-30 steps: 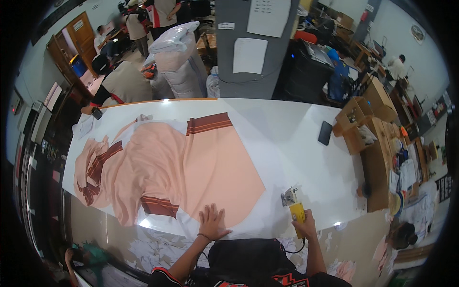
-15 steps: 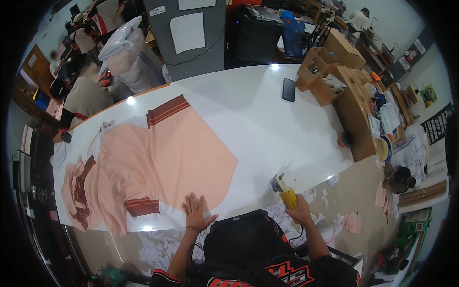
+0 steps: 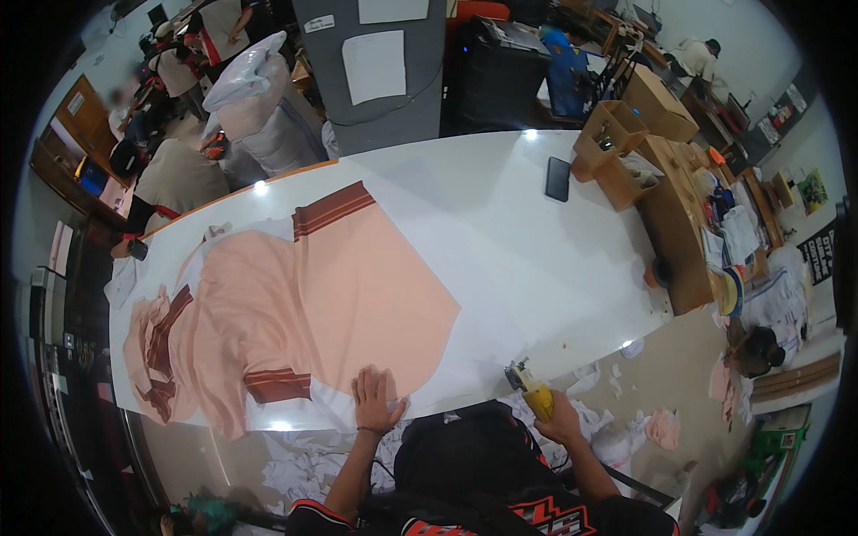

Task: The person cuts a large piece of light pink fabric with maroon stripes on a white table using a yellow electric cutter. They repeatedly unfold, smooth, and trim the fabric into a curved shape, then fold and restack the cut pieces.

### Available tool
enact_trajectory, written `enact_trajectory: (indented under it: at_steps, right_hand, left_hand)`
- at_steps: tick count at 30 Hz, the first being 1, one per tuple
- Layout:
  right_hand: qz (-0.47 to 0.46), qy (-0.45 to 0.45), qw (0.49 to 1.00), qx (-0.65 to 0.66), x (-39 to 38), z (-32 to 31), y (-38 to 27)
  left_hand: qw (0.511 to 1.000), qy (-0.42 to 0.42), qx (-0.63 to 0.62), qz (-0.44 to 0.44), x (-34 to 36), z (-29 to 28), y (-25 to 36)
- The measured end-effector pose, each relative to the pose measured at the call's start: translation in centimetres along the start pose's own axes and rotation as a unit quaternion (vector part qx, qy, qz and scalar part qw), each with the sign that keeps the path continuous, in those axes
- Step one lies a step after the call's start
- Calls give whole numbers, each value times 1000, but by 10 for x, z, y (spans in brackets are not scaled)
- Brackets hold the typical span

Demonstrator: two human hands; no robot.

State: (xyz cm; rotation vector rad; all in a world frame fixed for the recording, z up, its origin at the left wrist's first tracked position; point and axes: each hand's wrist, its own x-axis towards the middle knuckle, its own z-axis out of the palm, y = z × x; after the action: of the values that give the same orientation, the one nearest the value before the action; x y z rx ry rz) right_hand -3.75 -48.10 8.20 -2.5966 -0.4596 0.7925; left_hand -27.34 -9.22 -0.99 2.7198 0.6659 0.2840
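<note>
My left hand [image 3: 376, 402] presses flat with fingers stretched out, at the near edge of peach fabric [image 3: 375, 295] with a dark red striped border. In my right hand [image 3: 561, 420] is a yellow handheld electric cloth cutter [image 3: 539, 401], gripped round its body. Its metal head [image 3: 516, 374] points away from me at the table's near edge, right of the fabric and apart from it. Bunched peach cloth [image 3: 255, 295] with striped bands lies to the left, joined or overlapping; I cannot tell which. White material shows beneath the peach fabric.
The white table [image 3: 509, 241] carries a black phone [image 3: 557, 179] at the far right. Cardboard boxes [image 3: 617, 179] and a wooden cabinet [image 3: 684, 241] border its right side. Fabric scraps [image 3: 308, 464] litter the floor. Full sacks [image 3: 268, 134] and a seated person [image 3: 183, 170] are beyond the far left edge.
The cutter in my right hand has come nearer to me and slightly left. My left hand stays flat on the fabric's edge. The whole view has shifted a little.
</note>
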Motion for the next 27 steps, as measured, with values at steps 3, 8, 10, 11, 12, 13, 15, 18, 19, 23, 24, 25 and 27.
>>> enact_trajectory:
  at_steps: [3, 8, 10, 11, 12, 13, 15, 18, 19, 23, 24, 25, 27]
  right_hand:
    - [-10, 11, 1000, -9, 1, -2, -4]
    - [-17, 9, 1000, -21, 3, -2, -6]
    - [-22, 11, 999, -25, 3, -1, -7]
    - [-25, 13, 999, -25, 4, -1, -7]
    - [-27, 19, 999, -28, 5, 0, -7]
    - [-22, 8, 999, -30, 6, 0, -8]
    - [-4, -7, 999, -41, 7, -1, -9]
    - [3, -11, 999, -48, 7, -2, -10]
    - [6, -15, 999, -48, 8, -2, -11]
    - [15, -22, 998, -51, 9, -2, -13]
    - [15, -21, 998, -52, 9, -2, -13]
    - [16, -23, 998, -52, 9, -2, -14]
    - [17, -18, 998, -54, 10, -3, -16]
  left_hand:
    - [1000, 9, -5, 2, 0, -3, 2]
    - [1000, 22, -22, -1, 1, -5, 2]
    - [999, 24, -31, -2, 0, -4, 1]
    - [999, 30, -22, 7, 0, -3, 1]
    - [999, 35, -20, 10, -1, -2, 0]
    - [999, 45, -25, 11, -1, -1, -1]
    - [999, 50, -8, 20, -1, 0, -1]
    - [999, 29, -12, 8, -2, 1, -2]
    - [1000, 13, -24, -10, -2, 1, -2]
    - [999, 46, -21, 11, -2, 1, -1]
    - [998, 51, -20, 15, -2, 0, -1]
    - [998, 57, -25, 13, -1, 1, -2]
    - [998, 59, -22, 24, -1, 1, -2]
